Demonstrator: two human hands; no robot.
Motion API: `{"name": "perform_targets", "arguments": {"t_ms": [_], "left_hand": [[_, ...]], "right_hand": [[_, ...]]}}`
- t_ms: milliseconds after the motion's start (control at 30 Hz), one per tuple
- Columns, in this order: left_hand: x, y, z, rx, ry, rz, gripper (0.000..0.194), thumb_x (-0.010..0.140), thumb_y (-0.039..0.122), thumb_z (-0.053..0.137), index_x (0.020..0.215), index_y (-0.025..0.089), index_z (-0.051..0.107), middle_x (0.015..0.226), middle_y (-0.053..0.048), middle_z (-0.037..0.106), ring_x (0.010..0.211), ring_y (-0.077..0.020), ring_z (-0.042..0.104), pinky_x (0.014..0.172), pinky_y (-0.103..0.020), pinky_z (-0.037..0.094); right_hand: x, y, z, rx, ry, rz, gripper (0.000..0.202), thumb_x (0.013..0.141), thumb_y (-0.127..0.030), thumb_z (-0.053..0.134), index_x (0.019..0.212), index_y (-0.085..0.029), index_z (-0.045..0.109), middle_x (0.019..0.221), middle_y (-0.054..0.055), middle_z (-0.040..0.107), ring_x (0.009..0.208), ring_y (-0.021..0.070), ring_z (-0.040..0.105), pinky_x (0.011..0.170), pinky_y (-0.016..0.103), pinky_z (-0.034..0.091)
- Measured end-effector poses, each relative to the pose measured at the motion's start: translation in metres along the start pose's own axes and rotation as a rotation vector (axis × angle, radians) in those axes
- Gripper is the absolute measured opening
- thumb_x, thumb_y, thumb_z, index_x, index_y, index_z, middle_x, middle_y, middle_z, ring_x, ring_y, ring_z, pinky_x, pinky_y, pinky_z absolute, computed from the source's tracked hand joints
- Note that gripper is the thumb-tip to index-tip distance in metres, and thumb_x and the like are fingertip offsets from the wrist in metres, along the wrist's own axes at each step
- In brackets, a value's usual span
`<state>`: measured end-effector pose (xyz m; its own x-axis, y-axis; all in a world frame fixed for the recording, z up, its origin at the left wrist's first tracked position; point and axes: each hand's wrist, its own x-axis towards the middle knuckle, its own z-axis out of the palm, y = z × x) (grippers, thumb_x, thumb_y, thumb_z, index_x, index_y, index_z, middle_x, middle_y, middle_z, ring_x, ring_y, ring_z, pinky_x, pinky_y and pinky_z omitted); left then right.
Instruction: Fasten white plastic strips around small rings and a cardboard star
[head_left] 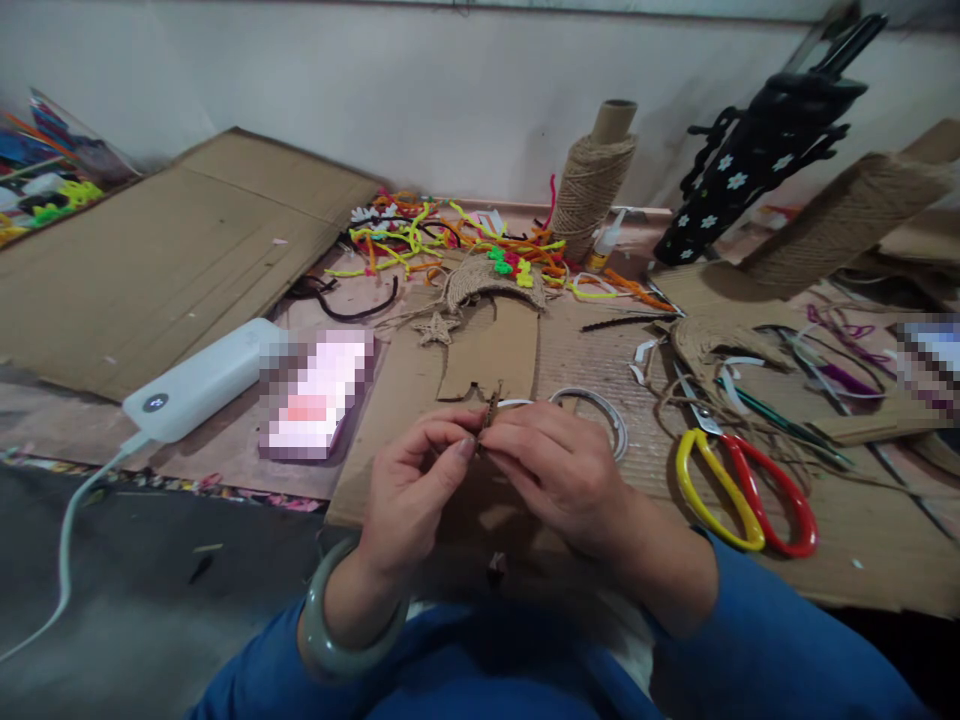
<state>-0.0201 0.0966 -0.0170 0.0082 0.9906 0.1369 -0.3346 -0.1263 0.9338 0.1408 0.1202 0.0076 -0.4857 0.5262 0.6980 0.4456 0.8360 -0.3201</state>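
My left hand and my right hand meet at the front of the cardboard mat. Between their fingertips they pinch a small piece of cardboard, seen nearly edge-on; its full shape is hidden by the fingers. Just beyond them lies a flat cardboard piece with notches cut in its near edge. A twine-covered arch with small coloured flowers sits behind that, and a twine star rests to its left. Partly behind my right hand is a roll of white tape.
Red-and-yellow-handled scissors lie to the right, near a second twine-wrapped arch. Twine spools, a glue bottle and tangled pipe cleaners line the back. To the left are a phone and a corded white power bank.
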Motion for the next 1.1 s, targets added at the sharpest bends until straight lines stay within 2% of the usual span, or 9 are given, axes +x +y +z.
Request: {"name": "perform_targets", "arguments": {"t_ms": [200,333,433,533,633,767,933,1000,1100], "left_hand": [[0.002,-0.002,-0.002,0.031,-0.028,0.024,0.01,0.083,0.02,0.066,0.078,0.025,0.072,0.099,0.001,0.069,0.1,-0.0128,0.061,0.092,-0.023,0.044],[0.001,-0.003,-0.001,0.03,0.021,0.042,0.008,0.082,0.019,0.067,0.078,0.025,0.072,0.098,0.001,0.069,0.099,-0.0123,0.061,0.091,-0.022,0.044],[0.003,-0.002,0.003,-0.035,0.133,0.026,0.004,0.078,0.022,0.071,0.081,0.025,0.072,0.101,0.0,0.069,0.102,-0.0126,0.06,0.09,-0.022,0.045],[0.007,0.002,0.008,-0.157,0.203,-0.075,0.023,0.071,0.028,0.078,0.092,0.025,0.072,0.101,-0.001,0.07,0.1,-0.0137,0.062,0.083,-0.021,0.049],[0.009,0.007,0.01,-0.255,0.184,-0.234,0.036,0.063,0.031,0.083,0.096,0.023,0.072,0.093,-0.002,0.072,0.082,-0.0127,0.065,0.069,-0.02,0.052],[0.008,0.011,0.01,-0.256,0.109,-0.338,0.026,0.059,0.033,0.085,0.074,0.018,0.072,0.066,-0.002,0.072,0.061,-0.0103,0.065,0.056,-0.016,0.048],[0.004,0.01,0.008,-0.173,0.108,-0.355,0.026,0.06,0.035,0.084,0.065,0.016,0.068,0.056,0.001,0.069,0.053,-0.0061,0.059,0.054,-0.013,0.045],[0.003,0.007,0.006,-0.127,0.083,-0.349,0.024,0.063,0.035,0.082,0.067,0.016,0.069,0.058,0.002,0.069,0.054,-0.0053,0.058,0.054,-0.012,0.044],[0.001,0.004,0.005,-0.065,0.066,-0.321,0.02,0.068,0.034,0.079,0.068,0.016,0.069,0.06,0.001,0.069,0.056,-0.0057,0.058,0.055,-0.013,0.045]], "right_hand": [[-0.001,0.0,0.001,-0.008,-0.003,0.002,0.01,0.09,-0.012,0.052,0.091,-0.018,0.061,0.084,0.005,0.07,0.081,0.0147,0.065,0.076,0.026,0.052],[0.003,-0.001,-0.004,0.043,0.022,0.045,0.011,0.088,-0.011,0.054,0.09,-0.019,0.062,0.086,0.004,0.071,0.08,0.0141,0.066,0.075,0.025,0.052],[0.007,0.0,-0.012,0.173,0.093,0.209,0.012,0.084,-0.01,0.058,0.087,-0.021,0.062,0.08,0.001,0.07,0.075,0.0131,0.065,0.069,0.024,0.051],[0.01,0.001,-0.016,0.413,0.166,0.505,0.008,0.081,-0.017,0.063,0.087,-0.022,0.061,0.074,-0.001,0.066,0.063,0.0115,0.062,0.058,0.023,0.05],[0.013,0.002,-0.016,0.669,0.177,0.706,0.014,0.079,-0.031,0.068,0.085,-0.022,0.059,0.068,-0.003,0.062,0.056,0.0106,0.058,0.053,0.024,0.048],[0.016,0.003,-0.015,0.82,0.153,0.792,0.023,0.074,-0.037,0.072,0.084,-0.021,0.057,0.069,-0.002,0.061,0.056,0.0094,0.056,0.054,0.023,0.048],[0.015,0.003,-0.015,0.765,0.057,0.836,0.03,0.068,-0.032,0.073,0.092,-0.02,0.059,0.081,0.002,0.065,0.065,0.0121,0.06,0.057,0.024,0.049],[0.014,0.001,-0.014,0.665,0.005,0.837,0.031,0.066,-0.027,0.072,0.093,-0.02,0.059,0.076,0.0,0.064,0.06,0.0115,0.058,0.053,0.023,0.047],[0.015,-0.001,-0.012,0.586,-0.048,0.803,0.022,0.07,-0.02,0.065,0.092,-0.019,0.059,0.069,-0.002,0.062,0.057,0.0109,0.057,0.052,0.023,0.046]]}}
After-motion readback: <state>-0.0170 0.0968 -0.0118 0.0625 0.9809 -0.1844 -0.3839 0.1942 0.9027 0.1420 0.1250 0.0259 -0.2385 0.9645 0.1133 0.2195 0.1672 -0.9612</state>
